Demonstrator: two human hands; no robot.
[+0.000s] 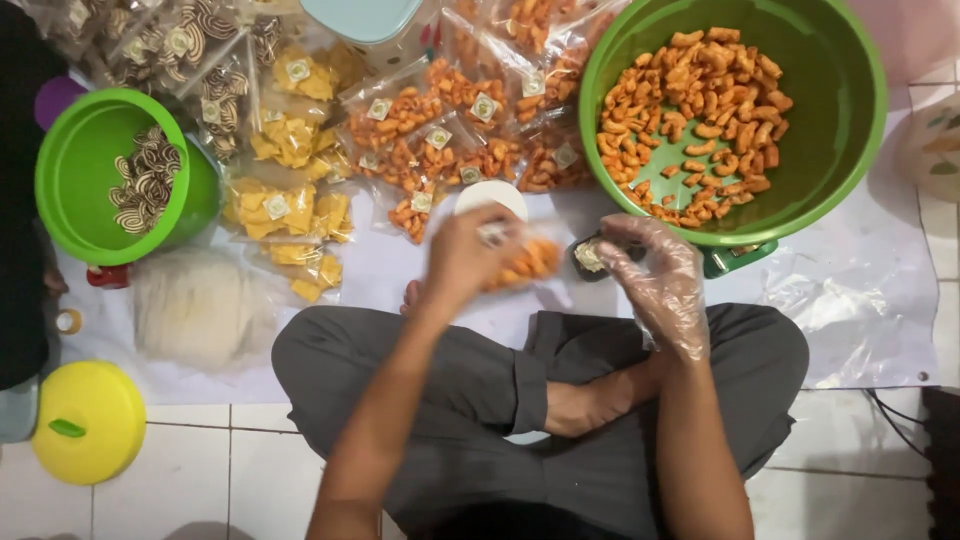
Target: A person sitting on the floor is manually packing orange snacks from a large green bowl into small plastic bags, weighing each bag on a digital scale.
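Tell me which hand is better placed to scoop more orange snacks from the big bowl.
Right, probably. The right hand wears a plastic glove and sits just below the big bowl rim, nearest the snacks. The left hand is bare and holds a part-filled bag.

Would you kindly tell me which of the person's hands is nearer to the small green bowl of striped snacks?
Left. The left hand is nearer the small green bowl, across the yellow packets; the gloved right hand is farther, below the large green bowl.
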